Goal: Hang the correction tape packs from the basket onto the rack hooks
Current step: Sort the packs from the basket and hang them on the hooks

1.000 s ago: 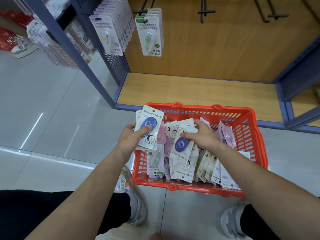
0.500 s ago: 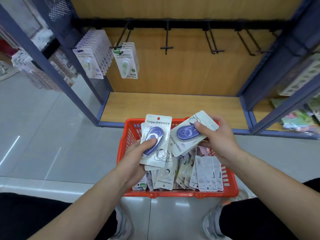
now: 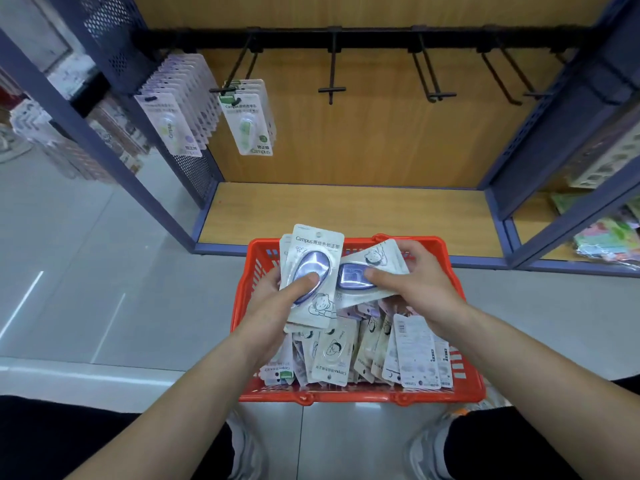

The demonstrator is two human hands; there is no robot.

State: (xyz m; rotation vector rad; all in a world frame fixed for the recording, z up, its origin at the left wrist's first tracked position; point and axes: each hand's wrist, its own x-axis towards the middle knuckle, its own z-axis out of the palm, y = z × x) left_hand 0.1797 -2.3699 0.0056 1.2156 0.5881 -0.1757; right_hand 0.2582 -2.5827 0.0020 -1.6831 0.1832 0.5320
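A red basket (image 3: 464, 382) full of correction tape packs (image 3: 332, 355) stands on the floor in front of the rack. My left hand (image 3: 268, 299) holds a small upright stack of purple correction tape packs (image 3: 311, 271) above the basket, thumb on the blister. My right hand (image 3: 419, 282) grips one more purple pack (image 3: 372, 268), tilted sideways and touching the stack's right edge. Above, black rack hooks (image 3: 331, 88) jut from a bar. The two leftmost hooks carry packs, green ones (image 3: 249, 123) and pale purple ones (image 3: 173, 123).
The rack has a wooden back panel and a wooden bottom shelf (image 3: 346, 213) framed in blue metal. Three hooks to the right hang bare (image 3: 433, 91). Neighbouring racks with other goods stand left and right. My knees and shoes flank the basket on the grey tiled floor.
My right hand lifted a purple pack out of the basket and brought it against the stack in my left hand. The view tilted up toward the hooks.
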